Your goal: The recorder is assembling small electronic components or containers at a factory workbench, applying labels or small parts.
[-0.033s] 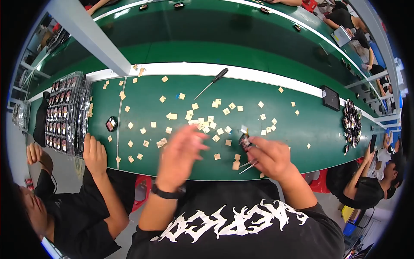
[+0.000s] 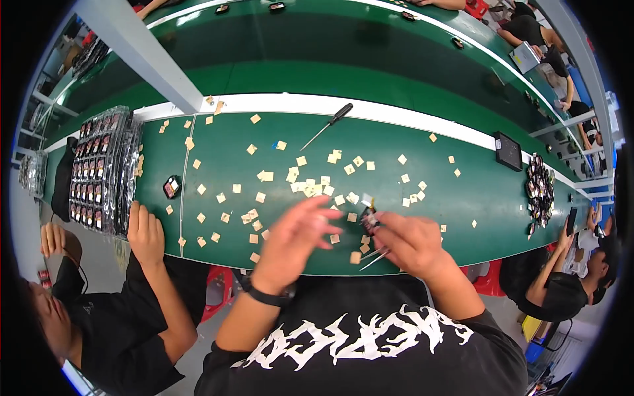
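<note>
My right hand (image 2: 415,245) pinches a small black device (image 2: 370,220) with a pale tab and a bit of yellow at its far end. Metal tweezers (image 2: 374,260) stick out from under the same hand, tips pointing left, close to a tan square (image 2: 355,257). My left hand (image 2: 300,234), slightly blurred, hovers over the green table with its fingers apart and nothing in them. Just beyond it lies a cluster of small cream square pieces (image 2: 309,187). Many more such squares are scattered around both hands.
A screwdriver (image 2: 328,126) lies near the table's white far ledge (image 2: 277,104). One black device (image 2: 172,187) sits to the left, by stacked clear trays (image 2: 99,173) of devices. Farther right are a black box (image 2: 507,150) and a device pile (image 2: 540,191). Co-workers sit on both sides.
My left hand has shifted right, toward the device. My right hand has moved slightly left with the device and tweezers in it.
</note>
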{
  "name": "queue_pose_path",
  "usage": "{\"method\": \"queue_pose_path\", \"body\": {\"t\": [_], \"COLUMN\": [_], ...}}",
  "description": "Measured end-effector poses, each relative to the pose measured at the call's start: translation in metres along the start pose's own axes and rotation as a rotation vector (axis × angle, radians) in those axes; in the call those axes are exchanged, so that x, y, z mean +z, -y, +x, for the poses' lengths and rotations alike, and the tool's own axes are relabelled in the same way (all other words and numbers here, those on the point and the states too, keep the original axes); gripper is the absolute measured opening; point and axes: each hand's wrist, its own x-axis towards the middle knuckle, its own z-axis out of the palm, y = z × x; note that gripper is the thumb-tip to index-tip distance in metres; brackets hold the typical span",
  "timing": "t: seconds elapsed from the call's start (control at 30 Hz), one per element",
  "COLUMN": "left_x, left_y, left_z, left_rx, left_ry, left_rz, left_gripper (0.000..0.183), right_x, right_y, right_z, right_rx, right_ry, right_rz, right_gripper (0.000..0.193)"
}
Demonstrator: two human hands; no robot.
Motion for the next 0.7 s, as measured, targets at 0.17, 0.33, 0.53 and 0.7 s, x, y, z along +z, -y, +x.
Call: {"method": "queue_pose_path", "body": {"t": [0.17,0.33,0.53,0.7], "left_x": [0.011,0.007,0.007,0.011], "left_y": [0.028,0.021,0.036,0.039], "left_z": [0.007,0.009,0.014,0.013], "left_rx": [-0.12,-0.1,0.022,0.023], "left_ry": [0.116,0.049,-0.054,-0.095], "left_rz": [-0.268,-0.265,-0.133,-0.102], "left_gripper": [0.043,0.037,0.034,0.033], "right_x": [0.007,0.008,0.022,0.022], "right_y": [0.018,0.029,0.031,0.032], "right_z": [0.025,0.016,0.009,0.016], "right_rx": [0.034,0.58,0.987,1.059], "right_ry": [0.121,0.109,0.215,0.285], "right_rz": [0.134,0.413,0.568,0.559], "right_gripper": [0.033,0.02,0.048,0.049]}}
